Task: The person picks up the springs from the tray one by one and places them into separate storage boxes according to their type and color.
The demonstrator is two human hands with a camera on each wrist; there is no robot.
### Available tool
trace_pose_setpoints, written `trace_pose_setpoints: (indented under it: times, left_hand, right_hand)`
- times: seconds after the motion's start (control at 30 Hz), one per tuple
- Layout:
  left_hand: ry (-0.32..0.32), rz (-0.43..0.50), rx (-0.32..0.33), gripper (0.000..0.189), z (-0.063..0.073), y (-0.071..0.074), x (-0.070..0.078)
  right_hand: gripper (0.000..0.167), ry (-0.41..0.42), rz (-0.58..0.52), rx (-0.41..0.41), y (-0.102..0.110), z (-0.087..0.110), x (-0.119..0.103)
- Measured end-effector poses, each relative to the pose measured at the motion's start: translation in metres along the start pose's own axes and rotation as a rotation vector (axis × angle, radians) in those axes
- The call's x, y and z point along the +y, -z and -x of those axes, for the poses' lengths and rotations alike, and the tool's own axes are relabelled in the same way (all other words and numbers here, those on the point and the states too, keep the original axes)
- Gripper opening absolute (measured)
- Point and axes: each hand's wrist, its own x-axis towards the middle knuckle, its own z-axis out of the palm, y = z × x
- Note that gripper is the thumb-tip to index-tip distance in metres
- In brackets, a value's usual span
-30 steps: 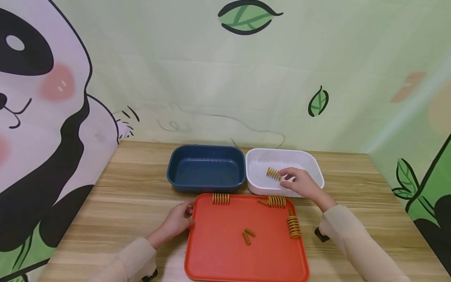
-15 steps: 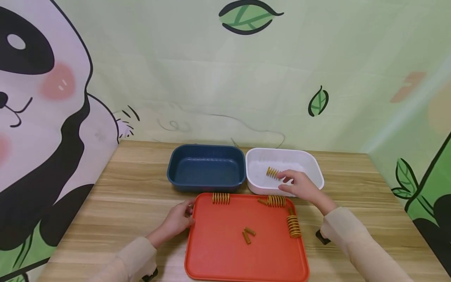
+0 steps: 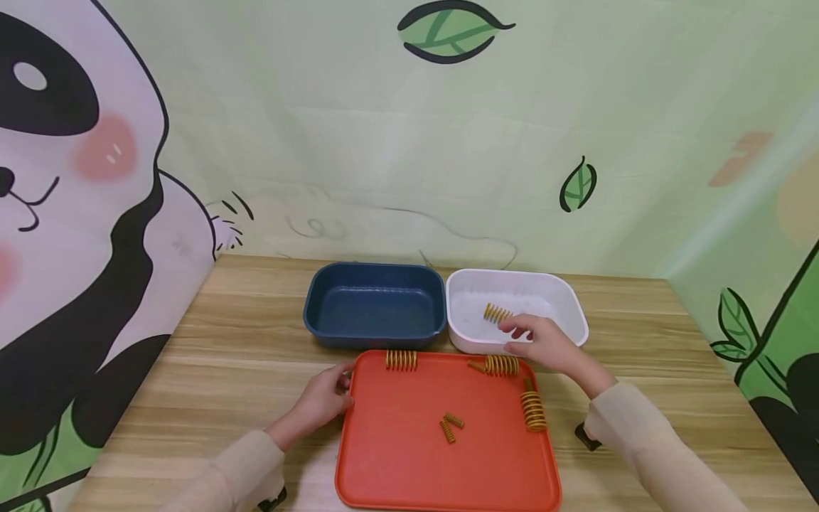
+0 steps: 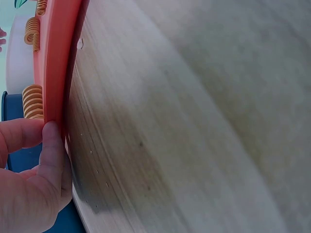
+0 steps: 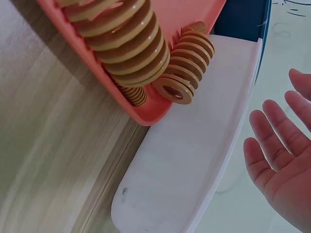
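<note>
Left hand [image 3: 320, 398]: thumb and fingers pinch the rim of the red tray [image 3: 403, 455] at the tray's 10 o'clock; left wrist view shows the pinch close up.
Right hand [image 3: 545, 344]: fingers loose and apart, over the near side of the white bin [image 3: 550, 295], reaching in from the bin's 5 o'clock.
Bin spring [image 3: 495, 312]: large, yellow-brown, lying in the white bin toward 9 o'clock; at the right fingertips' 11 o'clock, partly overlapped by them in head view. Contact: can't tell.
11 o'clock coil [image 3: 401, 360]: large, on the tray's far rim.
1 o'clock coil [image 3: 502, 366]: large, far rim too; thin spring [image 3: 476, 366] just beside it at its 9 o'clock.
Right-rim coil [image 3: 534, 412]: large, tray's 2 to 3 o'clock; slim spring [image 3: 528, 385] at its 12 o'clock end, partly hidden.
Mid-tray pair [image 3: 453, 420]: two small springs near tray centre, V shape opening toward 5 o'clock.
Blue bin [image 3: 374, 309]: beyond the tray at 11 o'clock, white bin at its 3 o'clock.
Counter [image 3: 249, 320]: wood-grain, under tray and bins.
Backdrop [image 3: 358, 142]: pale green, leaf prints, panda [image 3: 45, 270] at 9 to 10 o'clock.
Sleeves [image 3: 646, 434]: beige, both arms.
</note>
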Motion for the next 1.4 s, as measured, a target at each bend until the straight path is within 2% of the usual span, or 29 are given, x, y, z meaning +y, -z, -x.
trace_pose_setpoints:
  times: [0.77, 1.13, 1.4]
  left_hand:
    - [-0.002, 0.018, -0.006, 0.055, 0.001, 0.001, 0.000]
    - [-0.001, 0.020, -0.009, 0.055, 0.000, 0.001, 0.001]
    - [-0.001, 0.028, -0.015, 0.055, 0.001, 0.001, 0.001]
  right_hand:
    - [0.024, 0.011, -0.030, -0.016, -0.009, 0.008, 0.004]
    - [0.029, -0.029, -0.059, -0.103, -0.013, 0.014, 0.006]
    - [0.029, 0.000, -0.038, -0.118, -0.018, 0.018, 0.009]
